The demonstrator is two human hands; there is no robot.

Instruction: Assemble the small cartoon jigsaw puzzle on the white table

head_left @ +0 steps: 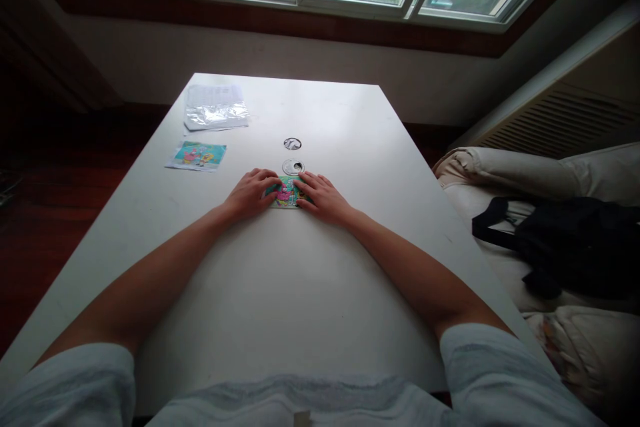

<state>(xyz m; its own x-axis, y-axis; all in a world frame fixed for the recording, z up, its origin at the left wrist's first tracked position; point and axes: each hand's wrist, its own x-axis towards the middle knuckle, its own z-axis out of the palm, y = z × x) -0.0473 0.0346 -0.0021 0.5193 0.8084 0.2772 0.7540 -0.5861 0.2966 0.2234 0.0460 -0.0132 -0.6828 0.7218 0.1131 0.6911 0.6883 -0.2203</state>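
Note:
A small rectangular cartoon picture [286,192], green with a pink figure, lies flat on the white table. It looks like a card or small puzzle; I cannot tell which. My left hand [253,193] rests over its left end, fingers bent and thumb apart along the near side. Over the right end lies my right hand [323,196], its fingers spread and fingertips touching the picture. The covered ends are hidden. Just beyond my fingertips is a round, pale disc-like piece [293,167]. A larger cartoon sheet [204,156] with pink and yellow figures lies to the left.
A clear plastic sleeve with papers [216,107] lies at the table's far left. Behind the disc is a dark-rimmed circle [293,143], perhaps a hole in the white table [320,320]. To the right, a dark bag or cloth [580,247] lies on a pale padded seat [525,170].

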